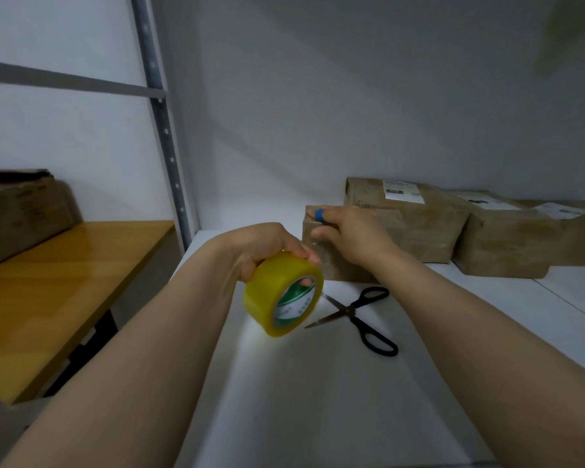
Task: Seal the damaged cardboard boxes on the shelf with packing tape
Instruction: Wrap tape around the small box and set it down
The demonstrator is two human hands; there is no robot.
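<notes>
The small box (343, 272) stands on the shelf (318, 383), just far and right of the tape roll (282, 295). A short clear strip (319, 255) appears to span the gap between them.

Left hand (267, 244): my fingers are curled over the top of the roll, gripping it above the shelf. The core opening faces near and right.

Right hand (352, 234): the index finger is extended along the box's top left edge and the thumb is flat on the near face. I judge both to be pressing the tape end down. I cannot tell how the remaining fingers lie.

The scissors (355, 312) lie on the shelf with blades apart, just near the box, handles to the right. The right hand is closer to the handles, so I judge that hand suited to make the cut.
</notes>
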